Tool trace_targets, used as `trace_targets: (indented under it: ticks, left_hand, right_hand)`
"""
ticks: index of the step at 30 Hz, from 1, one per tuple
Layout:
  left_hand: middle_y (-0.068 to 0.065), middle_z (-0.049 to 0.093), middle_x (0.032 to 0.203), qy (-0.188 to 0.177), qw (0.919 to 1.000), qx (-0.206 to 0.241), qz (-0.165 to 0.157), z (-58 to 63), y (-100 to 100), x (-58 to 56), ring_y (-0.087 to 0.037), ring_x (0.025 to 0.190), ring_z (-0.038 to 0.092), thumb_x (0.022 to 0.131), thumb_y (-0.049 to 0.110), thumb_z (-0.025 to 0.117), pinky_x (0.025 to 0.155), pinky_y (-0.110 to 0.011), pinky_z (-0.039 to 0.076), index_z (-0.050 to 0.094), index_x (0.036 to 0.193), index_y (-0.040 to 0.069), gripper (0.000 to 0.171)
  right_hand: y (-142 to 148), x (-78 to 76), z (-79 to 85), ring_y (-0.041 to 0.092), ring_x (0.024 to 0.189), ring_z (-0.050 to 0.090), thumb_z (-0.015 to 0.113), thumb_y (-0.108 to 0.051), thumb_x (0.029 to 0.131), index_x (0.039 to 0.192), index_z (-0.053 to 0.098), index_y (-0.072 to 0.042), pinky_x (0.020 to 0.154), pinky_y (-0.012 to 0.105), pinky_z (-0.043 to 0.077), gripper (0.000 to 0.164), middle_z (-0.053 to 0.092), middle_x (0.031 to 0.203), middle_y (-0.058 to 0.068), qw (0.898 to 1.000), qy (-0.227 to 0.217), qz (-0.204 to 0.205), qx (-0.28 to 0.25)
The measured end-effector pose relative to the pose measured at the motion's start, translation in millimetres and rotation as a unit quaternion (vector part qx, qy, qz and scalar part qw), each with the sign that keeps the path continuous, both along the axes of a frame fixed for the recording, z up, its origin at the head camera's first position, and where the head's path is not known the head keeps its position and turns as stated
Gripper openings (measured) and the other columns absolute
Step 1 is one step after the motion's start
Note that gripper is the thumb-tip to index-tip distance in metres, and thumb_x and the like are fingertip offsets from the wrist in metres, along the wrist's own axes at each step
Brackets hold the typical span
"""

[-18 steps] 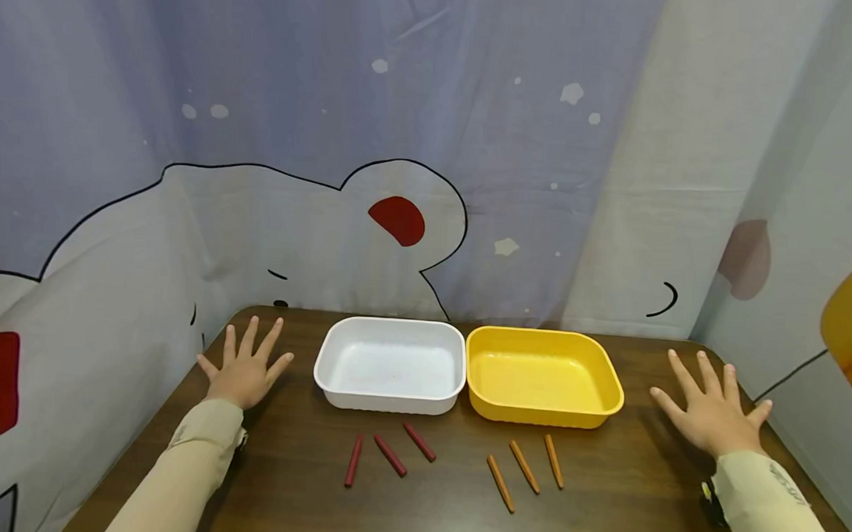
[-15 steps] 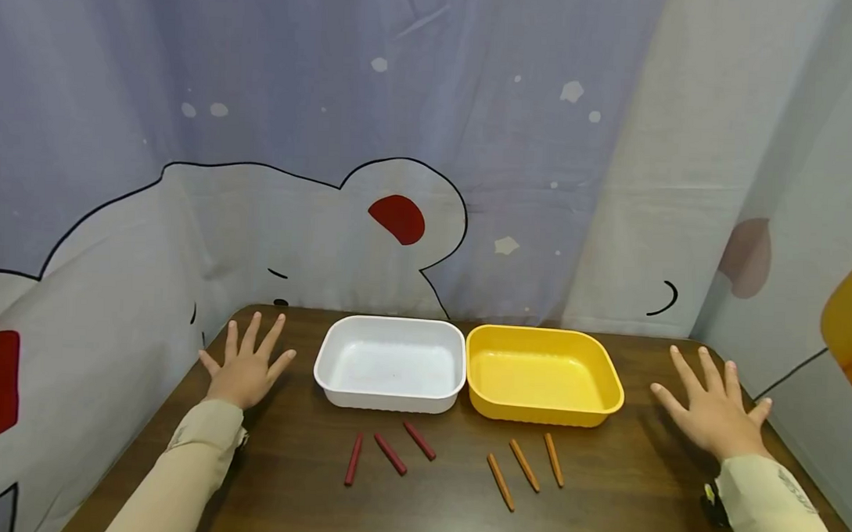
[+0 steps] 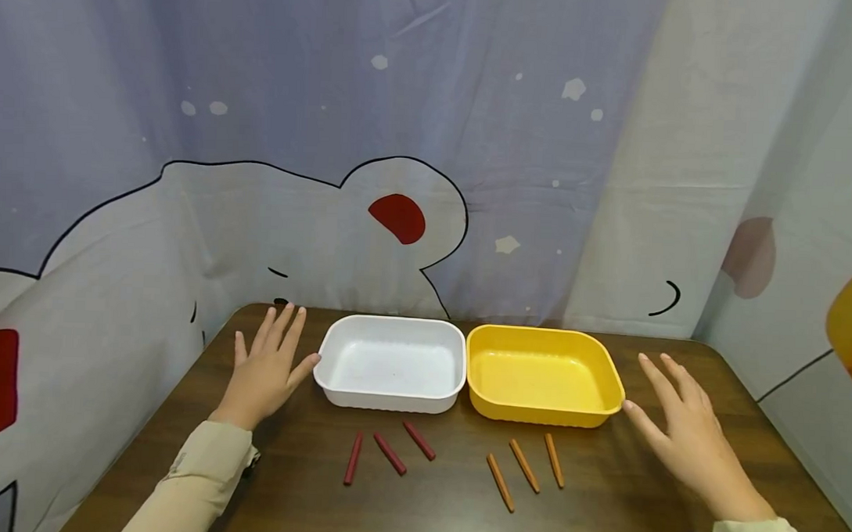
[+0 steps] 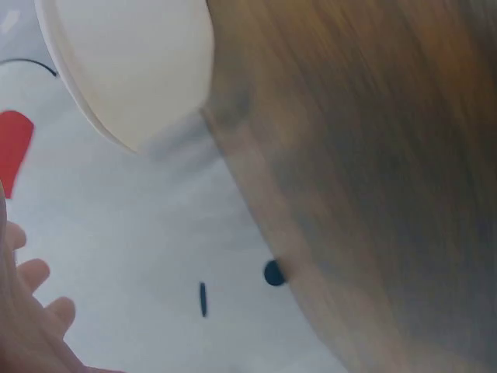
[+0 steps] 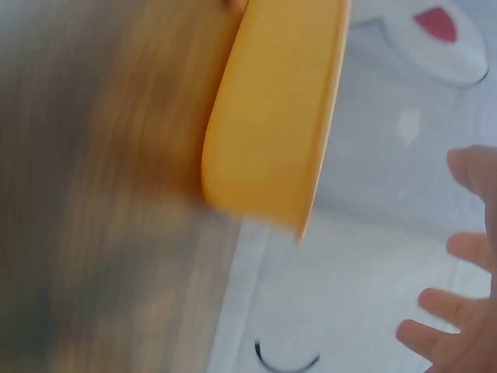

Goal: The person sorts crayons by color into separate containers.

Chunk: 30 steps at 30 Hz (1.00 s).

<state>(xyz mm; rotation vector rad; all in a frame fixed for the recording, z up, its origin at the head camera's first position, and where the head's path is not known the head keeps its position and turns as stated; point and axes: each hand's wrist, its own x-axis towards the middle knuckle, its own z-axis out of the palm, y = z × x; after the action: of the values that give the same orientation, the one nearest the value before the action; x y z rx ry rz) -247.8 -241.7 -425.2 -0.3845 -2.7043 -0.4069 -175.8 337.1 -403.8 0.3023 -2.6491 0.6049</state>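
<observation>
My left hand (image 3: 262, 378) is held with spread fingers just left of a white plastic tray (image 3: 389, 402); its thumb tip comes up to the tray's left rim, and I cannot tell if they touch. On the other side, my right hand (image 3: 695, 436) has its fingers extended beside a yellow plastic tray (image 3: 544, 415), the thumb near that tray's right corner. Neither hand holds anything. Several dark red sticks, one being this crayon-like stick (image 3: 390, 454), lie before the white tray. Orange-brown sticks like this one (image 3: 525, 466) lie before the yellow tray.
Both trays stand side by side at the back of a brown wooden table (image 3: 445, 525). Behind it hangs a printed curtain (image 3: 527, 183) in pale purple and white, which also lines the left and right sides.
Both hands have moved inward, the left to the right toward the white tray, the right to the left toward the yellow tray. Trays and sticks stay in place.
</observation>
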Motion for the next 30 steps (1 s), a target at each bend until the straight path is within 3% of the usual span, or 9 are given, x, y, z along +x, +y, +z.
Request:
trace_targets:
  ticks: [3,7,10,12,15,18,20,30]
  left_hand:
    - [-0.018,0.02,0.166,0.011,0.9999,-0.008,-0.009,0.0,6.8,5.8,-0.041,0.154,0.012,0.104,0.05,0.053,0.109,-0.081,0.008,0.021,0.163,0.008,0.079]
    - [-0.015,0.023,0.166,0.009,0.9996,-0.018,-0.02,-3.5,13.3,9.9,-0.039,0.154,0.014,0.103,0.05,0.054,0.111,-0.079,0.01,0.021,0.163,0.008,0.08]
    - [-0.015,0.024,0.166,0.006,0.9993,-0.027,-0.026,-8.8,16.1,10.9,-0.039,0.153,0.016,0.102,0.05,0.055,0.112,-0.077,0.012,0.024,0.162,0.006,0.08]
    - [-0.015,0.024,0.166,0.002,0.9991,-0.032,-0.028,-13.0,17.3,11.4,-0.039,0.153,0.017,0.102,0.05,0.056,0.113,-0.077,0.012,0.027,0.161,0.005,0.079]
    - [-0.016,0.026,0.165,-0.006,0.9989,-0.033,-0.032,-18.5,18.5,12.9,-0.04,0.153,0.018,0.102,0.05,0.056,0.113,-0.076,0.014,0.03,0.159,0.003,0.079]
    - [-0.018,0.026,0.165,-0.014,0.9988,-0.031,-0.034,-22.8,19.3,14.4,-0.04,0.152,0.02,0.102,0.05,0.056,0.113,-0.076,0.015,0.031,0.159,0.002,0.078]
    - [-0.018,0.026,0.165,-0.021,0.9987,-0.03,-0.034,-24.9,19.5,15.1,-0.04,0.152,0.021,0.102,0.05,0.055,0.113,-0.075,0.015,0.031,0.159,0.002,0.078]
    - [-0.018,0.024,0.166,-0.047,0.9979,-0.029,-0.034,-29.8,20.0,13.7,-0.038,0.153,0.02,0.102,0.051,0.054,0.116,-0.071,0.015,0.028,0.159,0.001,0.08]
  right_hand:
    - [-18.1,6.6,-4.2,0.058,0.126,0.039,0.074,-0.019,0.094,0.152,0.043,-0.005,0.091,0.078,0.036,0.068,0.038,0.145,0.033,0.999,0.033,0.021,-0.029]
    - [-39.1,10.8,-16.2,0.031,0.101,0.057,0.082,-0.007,0.084,0.13,0.061,0.001,0.082,0.047,0.054,0.051,0.057,0.12,0.02,0.996,0.082,0.023,-0.03]
    - [-52.2,10.9,-25.5,0.015,0.082,0.059,0.083,-0.003,0.081,0.116,0.067,0.0,0.063,0.027,0.056,0.039,0.062,0.104,0.011,0.995,0.082,0.022,-0.043]
    - [-60.1,10.2,-29.4,0.012,0.077,0.061,0.083,-0.003,0.081,0.109,0.069,0.0,0.062,0.027,0.058,0.031,0.064,0.097,0.008,0.997,0.047,0.021,-0.064]
    - [-68.6,8.1,-32.1,0.012,0.073,0.063,0.081,-0.009,0.085,0.106,0.07,0.001,0.062,0.028,0.056,0.026,0.066,0.09,0.005,0.996,-0.05,0.009,-0.079]
    - [-75.7,4.6,-32.9,0.014,0.073,0.064,0.079,-0.015,0.088,0.107,0.068,0.002,0.066,0.033,0.056,0.028,0.068,0.088,0.003,0.984,-0.159,-0.006,-0.084]
    - [-80.5,1.7,-34.1,0.015,0.074,0.065,0.079,-0.017,0.088,0.107,0.068,0.003,0.066,0.036,0.056,0.029,0.069,0.088,0.003,0.975,-0.203,-0.011,-0.085]
    - [-97.3,-9.0,-43.3,0.02,0.075,0.063,0.081,-0.014,0.084,0.097,0.068,0.006,0.065,0.04,0.055,0.027,0.066,0.08,0.005,0.969,-0.234,-0.034,-0.072]
